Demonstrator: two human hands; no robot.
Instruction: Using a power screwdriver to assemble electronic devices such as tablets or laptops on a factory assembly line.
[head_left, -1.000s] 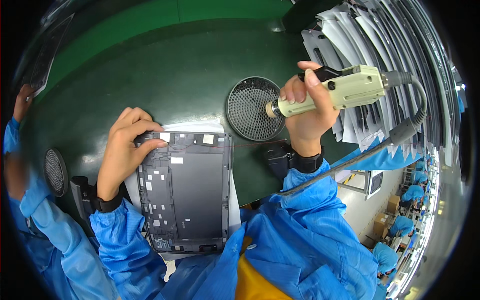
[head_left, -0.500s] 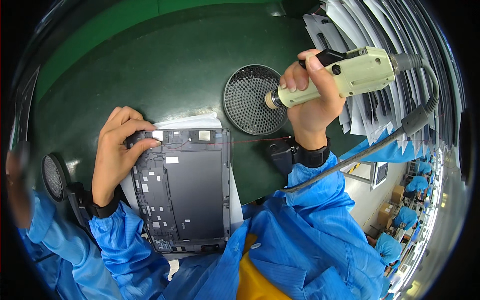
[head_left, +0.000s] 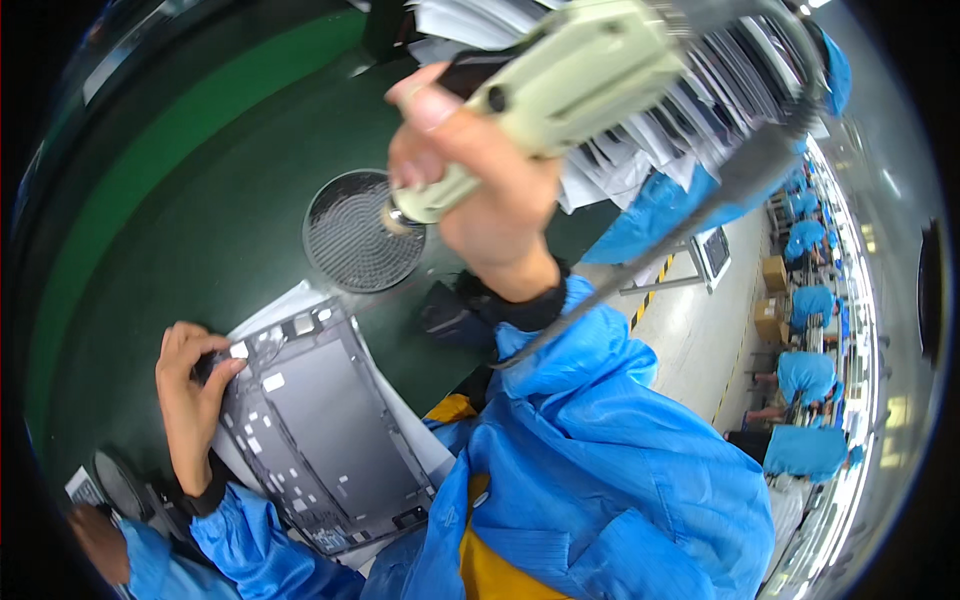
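Closest in, blue smock sleeves (head_left: 600, 470) filling the lower frame, with a yellow patch of garment (head_left: 495, 570) low at the centre. Just left of that, flat on the dark green work mat (head_left: 200, 200): a dark grey rectangular tablet back panel (head_left: 320, 430), inside face up, dotted with small white and silver stickers, lying tilted on a white sheet (head_left: 400, 400) that peeks out along its right edge. Left hand (head_left: 190, 395) curled over the panel's upper left corner, fingertips pressed down on the edge, black wrist strap (head_left: 205, 495) below it. A round dark disc (head_left: 120, 485) just left of that wrist, partly hidden. Beyond the panel, a round black mesh dish (head_left: 355, 235) resting on the mat. Right hand (head_left: 480, 190) raised above the dish's right side, fist wrapped tight round a pale green electric screwdriver (head_left: 545, 95), bit end pointing down toward the dish rim; grey cable (head_left: 690, 215) trailing off to the right. Farther still, right of the dish, a fanned stack of white and grey sheets (head_left: 690, 110). Far right, other workers in blue smocks (head_left: 810, 375) along the line.
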